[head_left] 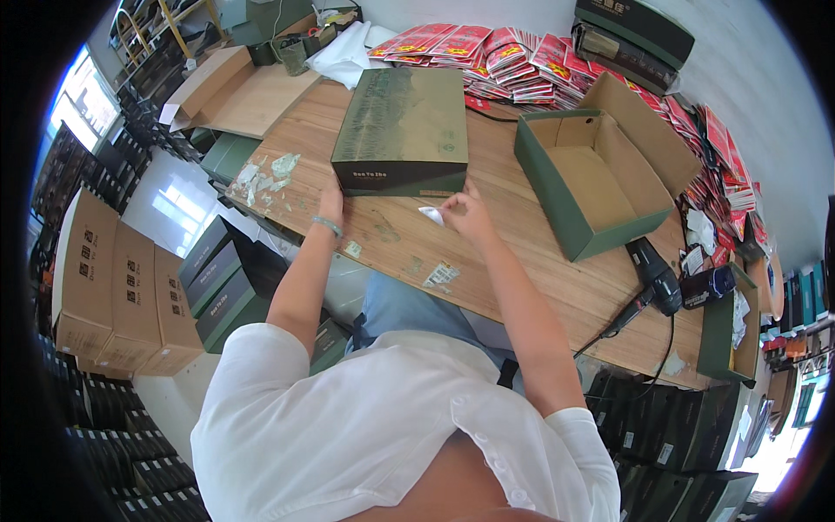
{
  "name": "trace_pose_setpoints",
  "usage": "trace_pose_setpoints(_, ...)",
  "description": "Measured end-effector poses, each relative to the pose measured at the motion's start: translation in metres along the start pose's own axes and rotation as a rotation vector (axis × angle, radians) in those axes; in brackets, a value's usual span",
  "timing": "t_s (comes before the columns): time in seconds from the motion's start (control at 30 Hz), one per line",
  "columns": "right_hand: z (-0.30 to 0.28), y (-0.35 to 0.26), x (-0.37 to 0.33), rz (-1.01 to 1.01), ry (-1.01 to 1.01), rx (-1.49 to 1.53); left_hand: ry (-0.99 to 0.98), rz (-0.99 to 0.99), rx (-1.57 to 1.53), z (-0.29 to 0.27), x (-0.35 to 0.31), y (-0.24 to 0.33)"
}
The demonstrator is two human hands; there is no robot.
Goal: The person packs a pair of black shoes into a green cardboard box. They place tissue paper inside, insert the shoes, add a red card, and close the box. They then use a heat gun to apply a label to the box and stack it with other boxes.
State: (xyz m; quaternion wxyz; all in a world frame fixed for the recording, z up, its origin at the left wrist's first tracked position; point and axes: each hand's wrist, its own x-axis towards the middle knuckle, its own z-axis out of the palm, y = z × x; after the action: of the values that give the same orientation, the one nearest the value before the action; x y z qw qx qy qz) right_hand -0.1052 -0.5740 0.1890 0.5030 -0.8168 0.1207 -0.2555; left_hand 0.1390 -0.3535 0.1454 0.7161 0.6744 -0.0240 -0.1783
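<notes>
A closed dark green shoebox (400, 117) lies on the wooden table in front of me. My left hand (331, 207) grips its near left corner, with the fingers mostly hidden along the side. Close to the near right corner, my right hand (467, 213) pinches a crumpled white piece, like tissue or paper (431, 214), between thumb and finger. Another green shoebox (600, 174) stands open at the right, its lid tipped back and its brown inside bare.
A black hair dryer (657, 277) with its cord lies at the right, beside a dark jar (706, 287) and a narrow green box (735, 326). Red printed packets (522, 61) pile up along the back. Cardboard cartons (130, 283) stand at the left. Torn label scraps (442, 274) stick to the table.
</notes>
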Motion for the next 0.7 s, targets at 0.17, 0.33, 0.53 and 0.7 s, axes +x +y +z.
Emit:
trace_pose_setpoints(0.17, -0.009, 0.0, -0.05, 0.096, 0.026, 0.199, -0.217, 0.204, -0.004, -0.007, -0.103, 0.027)
trace_pose_setpoints(0.33, -0.058, -0.031, -0.128, 0.184, -0.111, 0.005, -0.277, 0.184, 0.236, -0.041, -0.179, -0.013)
trace_pose_setpoints(0.53, -0.11, -0.052, -0.242, 0.255, -0.108, 0.179, -0.297, -0.261, -0.203, -0.068, -0.264, -0.021)
trace_pose_setpoints(0.7, -0.106, -0.068, -0.266, 0.383, -0.121, 0.501, -0.85, -0.451, -0.354, -0.067, -0.262, 0.01)
